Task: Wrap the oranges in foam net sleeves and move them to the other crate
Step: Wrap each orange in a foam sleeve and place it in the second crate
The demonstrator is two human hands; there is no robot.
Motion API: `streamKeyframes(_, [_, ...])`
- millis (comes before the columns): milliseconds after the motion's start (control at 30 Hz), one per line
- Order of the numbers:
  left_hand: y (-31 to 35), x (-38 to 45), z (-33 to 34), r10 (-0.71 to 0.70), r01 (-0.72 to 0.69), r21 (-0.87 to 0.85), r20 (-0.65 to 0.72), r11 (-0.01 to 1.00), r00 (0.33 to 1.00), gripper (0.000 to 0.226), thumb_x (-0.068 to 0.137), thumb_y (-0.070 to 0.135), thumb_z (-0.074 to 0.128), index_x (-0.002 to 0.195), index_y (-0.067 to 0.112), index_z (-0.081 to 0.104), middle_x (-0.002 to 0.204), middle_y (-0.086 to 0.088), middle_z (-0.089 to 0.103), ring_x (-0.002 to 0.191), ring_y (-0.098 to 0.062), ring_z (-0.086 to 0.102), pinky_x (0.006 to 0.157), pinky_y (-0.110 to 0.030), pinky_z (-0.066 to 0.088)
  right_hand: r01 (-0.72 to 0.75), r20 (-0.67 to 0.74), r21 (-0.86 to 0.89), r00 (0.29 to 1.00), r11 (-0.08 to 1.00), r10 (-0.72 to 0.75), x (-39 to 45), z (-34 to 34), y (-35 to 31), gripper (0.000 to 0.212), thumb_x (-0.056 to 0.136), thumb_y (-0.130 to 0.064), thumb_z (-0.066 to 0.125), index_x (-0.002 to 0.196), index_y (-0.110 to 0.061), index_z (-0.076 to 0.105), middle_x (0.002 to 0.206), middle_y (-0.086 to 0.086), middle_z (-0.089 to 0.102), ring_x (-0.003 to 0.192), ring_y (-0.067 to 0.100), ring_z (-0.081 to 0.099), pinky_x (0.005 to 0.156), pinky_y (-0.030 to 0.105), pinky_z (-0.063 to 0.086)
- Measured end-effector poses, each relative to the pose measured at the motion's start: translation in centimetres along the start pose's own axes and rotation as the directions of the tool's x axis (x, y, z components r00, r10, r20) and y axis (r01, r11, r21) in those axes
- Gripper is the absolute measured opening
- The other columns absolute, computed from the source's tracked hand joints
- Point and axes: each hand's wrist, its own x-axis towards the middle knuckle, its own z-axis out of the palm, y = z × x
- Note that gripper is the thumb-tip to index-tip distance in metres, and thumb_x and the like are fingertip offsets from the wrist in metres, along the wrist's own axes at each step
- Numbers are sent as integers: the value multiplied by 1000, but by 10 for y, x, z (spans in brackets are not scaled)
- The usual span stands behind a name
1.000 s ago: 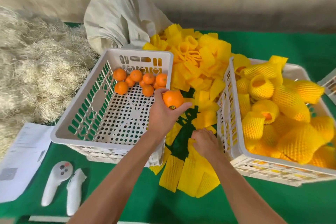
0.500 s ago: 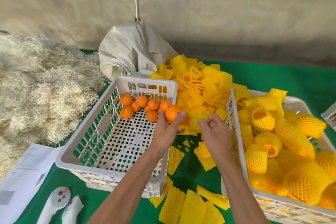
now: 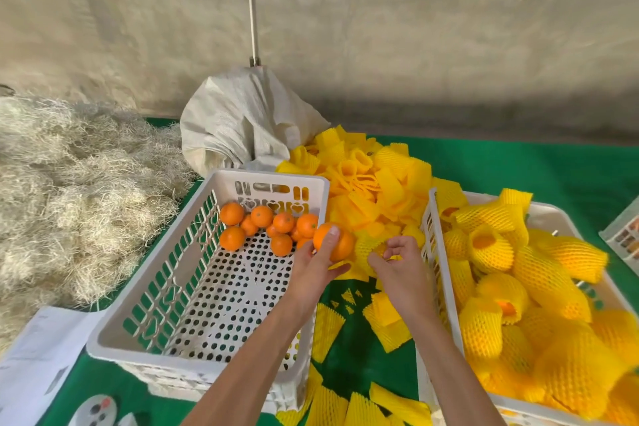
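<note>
Green worktop [image 3: 518, 169], centre frame: left hand [image 3: 313, 268] gripping an orange [image 3: 340, 245], right hand [image 3: 403, 270] pinching a foam net sleeve [image 3: 366, 247]; may tear if overstretched.

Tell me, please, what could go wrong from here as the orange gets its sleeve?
The left hand pinches the round bare orange with fingertips above the white perforated crate's rim; it could slip and drop. The right hand is at the pile of yellow foam net sleeves and might lift several, or catch the full white crate of wrapped oranges beside it.
</note>
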Motion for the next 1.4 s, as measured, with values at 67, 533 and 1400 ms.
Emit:
streamKeyframes(67, [-1, 4, 1, -11, 12, -22, 38, 1000, 999, 56, 95, 47, 66, 137, 11, 62, 129, -11, 72, 119, -28, 69, 102, -52, 56, -25, 77, -25, 997, 999, 27, 10, -3, -4, 35, 95, -30, 69, 121, -29, 45, 97, 0, 60, 73, 11, 67, 42, 9, 41])
streamKeyframes(533, [1, 68, 36, -268, 302, -96, 263, 949, 927, 90, 85, 78, 60, 156, 27, 44, 152, -6, 55, 145, -28, 45, 120, -58, 35, 100, -54, -498, 988, 862, -146, 94, 9, 21, 24, 86, -27, 75, 85, -14, 55, 87, 2, 62, 77, 24, 58, 57, 31, 36])
streamKeyframes(1400, [-40, 128, 35, 271, -241, 585, 37, 775, 962, 60, 82, 67, 74, 87, 8, 72, 84, -15, 68, 79, -29, 65, 72, -45, 55, 190, -11, -41, 982, 981, -191, 137, 14, 69, 17, 102, -30, 59, 95, -33, 74, 59, -5, 61, 51, 10, 55, 49, 29, 47])
